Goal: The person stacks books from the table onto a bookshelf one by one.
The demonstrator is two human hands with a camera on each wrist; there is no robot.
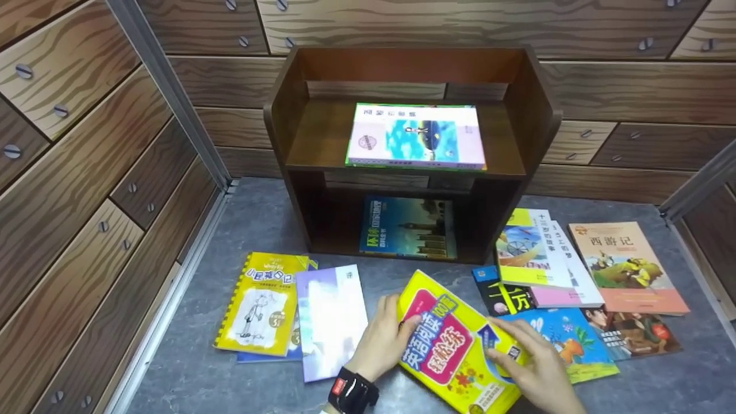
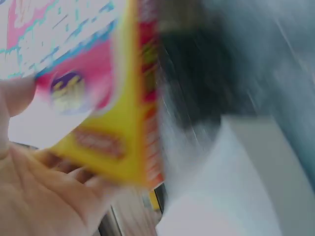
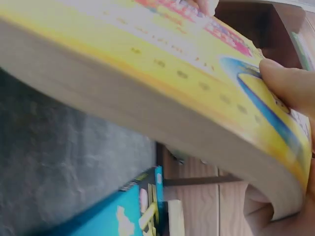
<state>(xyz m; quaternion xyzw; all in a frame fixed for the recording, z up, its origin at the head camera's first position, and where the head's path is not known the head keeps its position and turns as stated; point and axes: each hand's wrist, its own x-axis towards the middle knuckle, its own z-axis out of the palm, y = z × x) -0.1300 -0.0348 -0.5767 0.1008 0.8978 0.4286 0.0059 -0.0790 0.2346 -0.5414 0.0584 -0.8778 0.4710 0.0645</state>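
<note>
A thick yellow book [image 1: 460, 328] with a pink title panel is held tilted above the floor, cover up, between both hands. My left hand [image 1: 384, 333] grips its left edge; the left wrist view shows the thumb across the cover [image 2: 78, 54] and the fingers beneath. On the opposite edge my right hand [image 1: 535, 359] pinches a corner, thumb on top and fingers underneath. In the right wrist view the page block [image 3: 162, 118] curves downward near that hand. A white and lilac book [image 1: 333, 328] lies just left of my left hand.
Ahead stands a brown two-tier shelf [image 1: 282, 144]. Its upper board bears a stack topped by a pink-edged book [image 1: 420, 135]; below lies a dark blue book [image 1: 408, 227]. Yellow notebook-style book [image 1: 259, 305] at left; several books, including a peach one [image 1: 629, 264], overlap at right.
</note>
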